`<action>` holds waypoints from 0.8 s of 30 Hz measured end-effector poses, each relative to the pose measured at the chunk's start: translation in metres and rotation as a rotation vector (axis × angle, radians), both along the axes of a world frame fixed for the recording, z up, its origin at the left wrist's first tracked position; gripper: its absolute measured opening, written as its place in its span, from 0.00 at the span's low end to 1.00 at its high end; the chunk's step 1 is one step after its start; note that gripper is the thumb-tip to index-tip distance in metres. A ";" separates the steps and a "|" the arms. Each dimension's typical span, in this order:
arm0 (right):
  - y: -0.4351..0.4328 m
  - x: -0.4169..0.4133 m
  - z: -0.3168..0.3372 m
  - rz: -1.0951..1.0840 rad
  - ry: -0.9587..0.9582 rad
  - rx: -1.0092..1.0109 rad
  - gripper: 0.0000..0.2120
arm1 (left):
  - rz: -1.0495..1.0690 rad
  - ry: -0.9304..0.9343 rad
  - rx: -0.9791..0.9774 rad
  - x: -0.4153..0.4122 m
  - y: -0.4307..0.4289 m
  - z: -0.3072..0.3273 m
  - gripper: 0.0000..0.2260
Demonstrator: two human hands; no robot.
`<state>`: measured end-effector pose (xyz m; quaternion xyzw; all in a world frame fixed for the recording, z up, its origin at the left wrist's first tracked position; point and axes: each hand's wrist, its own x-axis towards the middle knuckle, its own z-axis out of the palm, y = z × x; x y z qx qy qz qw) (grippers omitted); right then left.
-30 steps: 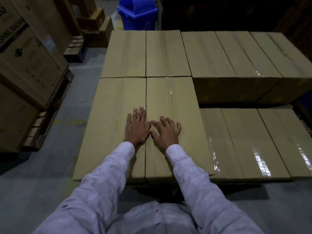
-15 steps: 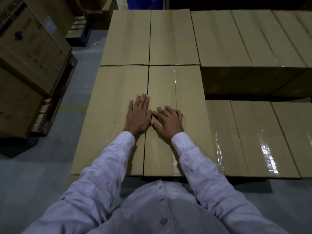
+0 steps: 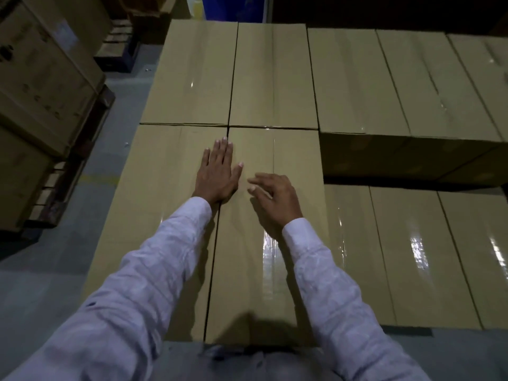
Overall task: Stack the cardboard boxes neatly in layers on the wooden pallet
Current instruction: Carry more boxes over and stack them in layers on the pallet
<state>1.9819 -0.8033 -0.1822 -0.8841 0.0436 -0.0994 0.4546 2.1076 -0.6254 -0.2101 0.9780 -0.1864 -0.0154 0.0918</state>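
Observation:
Taped cardboard boxes fill the stack in front of me. My left hand point(image 3: 218, 173) lies flat with straight fingers across the seam between the near left box point(image 3: 154, 215) and the near middle box point(image 3: 291, 149). My right hand point(image 3: 272, 198) hovers or rests lightly on the near middle box, fingers loosely bent and holding nothing. Two more boxes point(image 3: 272, 78) sit behind at the same height. On the right, a lower row of boxes point(image 3: 412, 257) lies in front and a higher row point(image 3: 384, 83) behind. The pallet is hidden under the stack.
Large printed cartons point(image 3: 41, 86) stand on another pallet point(image 3: 55, 193) at the left, across a strip of grey floor point(image 3: 49, 284). A blue bin point(image 3: 233, 6) and a small dark pallet point(image 3: 118, 48) sit beyond the stack.
My left hand has slid forward along the seam. My right hand has shifted right and its fingers have loosened. The view has dropped closer to the boxes.

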 end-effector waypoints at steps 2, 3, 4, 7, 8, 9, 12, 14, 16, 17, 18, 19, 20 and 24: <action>-0.012 0.022 -0.002 -0.089 -0.026 -0.089 0.12 | 0.004 -0.009 -0.003 0.016 -0.006 0.000 0.34; -0.019 0.033 -0.001 -0.159 -0.012 -0.167 0.13 | 0.006 -0.013 -0.008 0.023 -0.008 0.001 0.33; -0.025 0.044 0.001 -0.240 0.026 -0.229 0.13 | 0.009 -0.019 -0.013 0.030 -0.009 0.001 0.33; -0.048 0.080 0.009 -0.379 0.157 -0.294 0.17 | 0.020 -0.047 -0.031 0.044 -0.009 -0.001 0.32; -0.055 0.091 0.009 -0.382 0.187 -0.319 0.20 | 0.022 -0.054 -0.039 0.047 -0.009 -0.002 0.32; -0.062 0.102 0.006 -0.377 0.211 -0.342 0.22 | 0.021 -0.059 -0.046 0.050 -0.009 -0.003 0.32; -0.076 0.123 -0.004 -0.373 0.238 -0.319 0.26 | 0.011 -0.054 -0.065 0.057 -0.009 -0.002 0.32; -0.079 0.130 -0.009 -0.365 0.233 -0.289 0.27 | 0.004 -0.034 -0.058 0.061 -0.008 0.000 0.32; -0.079 0.133 -0.011 -0.360 0.218 -0.280 0.27 | 0.000 -0.018 -0.044 0.062 -0.006 0.001 0.33; -0.078 0.133 -0.011 -0.355 0.205 -0.277 0.27 | -0.001 -0.012 -0.037 0.063 -0.004 0.001 0.34; -0.076 0.133 -0.011 -0.347 0.189 -0.280 0.27 | -0.002 -0.006 -0.031 0.063 -0.003 0.001 0.34; -0.074 0.132 -0.012 -0.337 0.177 -0.292 0.26 | -0.004 -0.004 -0.023 0.063 -0.001 0.001 0.35; -0.073 0.132 -0.014 -0.334 0.175 -0.312 0.26 | -0.006 -0.004 -0.014 0.064 0.000 0.002 0.35; -0.075 0.134 -0.020 -0.363 0.249 -0.358 0.28 | -0.013 -0.003 0.001 0.067 -0.002 0.001 0.36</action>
